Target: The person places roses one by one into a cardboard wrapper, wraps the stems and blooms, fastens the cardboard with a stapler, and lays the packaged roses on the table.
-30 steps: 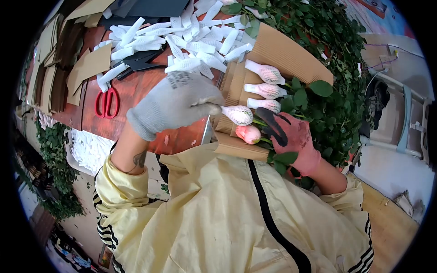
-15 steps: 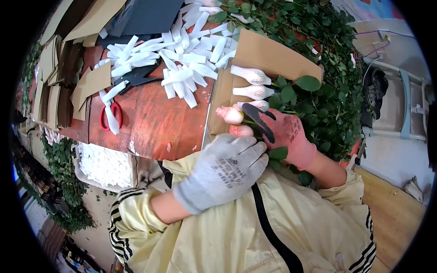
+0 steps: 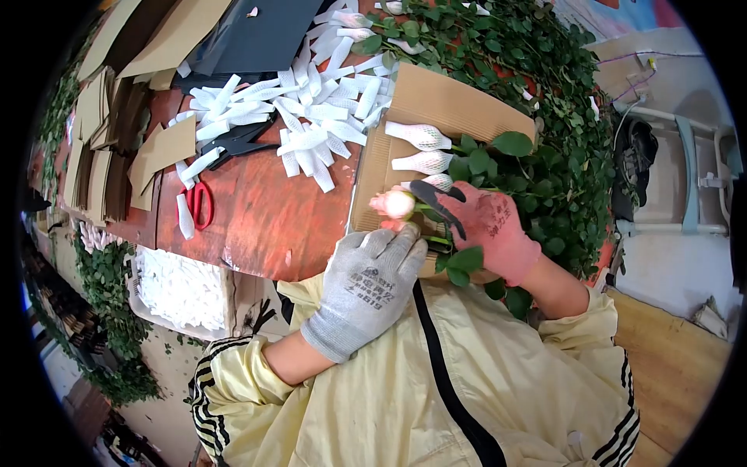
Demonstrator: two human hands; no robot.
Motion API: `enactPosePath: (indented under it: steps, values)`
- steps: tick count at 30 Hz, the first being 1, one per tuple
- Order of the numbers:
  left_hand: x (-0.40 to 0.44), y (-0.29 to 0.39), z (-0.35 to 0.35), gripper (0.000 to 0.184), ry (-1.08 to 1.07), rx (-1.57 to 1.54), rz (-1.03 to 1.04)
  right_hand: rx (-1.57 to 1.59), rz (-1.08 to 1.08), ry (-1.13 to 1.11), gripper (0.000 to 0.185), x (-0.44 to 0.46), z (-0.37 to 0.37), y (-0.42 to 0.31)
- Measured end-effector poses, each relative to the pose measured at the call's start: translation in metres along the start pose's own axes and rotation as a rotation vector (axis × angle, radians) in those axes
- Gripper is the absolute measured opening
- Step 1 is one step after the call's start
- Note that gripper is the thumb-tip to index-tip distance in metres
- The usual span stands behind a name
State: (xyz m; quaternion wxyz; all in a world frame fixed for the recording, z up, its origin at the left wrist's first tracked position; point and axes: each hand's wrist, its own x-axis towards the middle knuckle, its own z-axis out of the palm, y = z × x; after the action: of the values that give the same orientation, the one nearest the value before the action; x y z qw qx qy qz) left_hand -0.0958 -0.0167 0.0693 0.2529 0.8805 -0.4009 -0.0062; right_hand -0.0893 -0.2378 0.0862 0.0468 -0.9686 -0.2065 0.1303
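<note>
My left hand (image 3: pixel 372 292), in a grey glove, has its fingers curled over a pink rose bloom that they mostly hide. Just above it, a second pink rose (image 3: pixel 398 205) lies bare on the brown corrugated cardboard (image 3: pixel 372 167). My right hand (image 3: pixel 484 229), in a pink glove with dark fingertips, is closed round rose stems below the blooms. Its thumb and finger touch the edge of a rose in a white mesh sleeve (image 3: pixel 440 182). Two more sleeved roses (image 3: pixel 420 136) lie in a row above, with leaves to the right.
Loose white mesh sleeves (image 3: pixel 307 144) are heaped on the reddish table (image 3: pixel 257 233). Red-handled scissors (image 3: pixel 201 206) and a black tool (image 3: pixel 240 142) lie nearby. Cardboard pieces (image 3: pixel 97 175) stand at left, above a basket of white sleeves (image 3: pixel 183 288). Leafy rose stems (image 3: pixel 576 156) cover the right side.
My left hand has shifted left and slightly down, drawing back from my right hand, its fingertips now at the lower bloom. My right hand stays at the stems. The view has shifted slightly.
</note>
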Motion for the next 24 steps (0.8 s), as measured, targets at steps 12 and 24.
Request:
enactPosePath:
  steps: [12, 24]
  values:
    - [-0.011, -0.027, 0.007, 0.03, 0.245, -0.381, 0.044, 0.056, 0.058, -0.152, 0.051, 0.001, -0.024, -0.016]
    - [-0.089, -0.096, 0.062, 0.021, 0.529, -0.563, -0.483, -0.033, -0.008, -0.043, 0.052, 0.011, 0.005, -0.004]
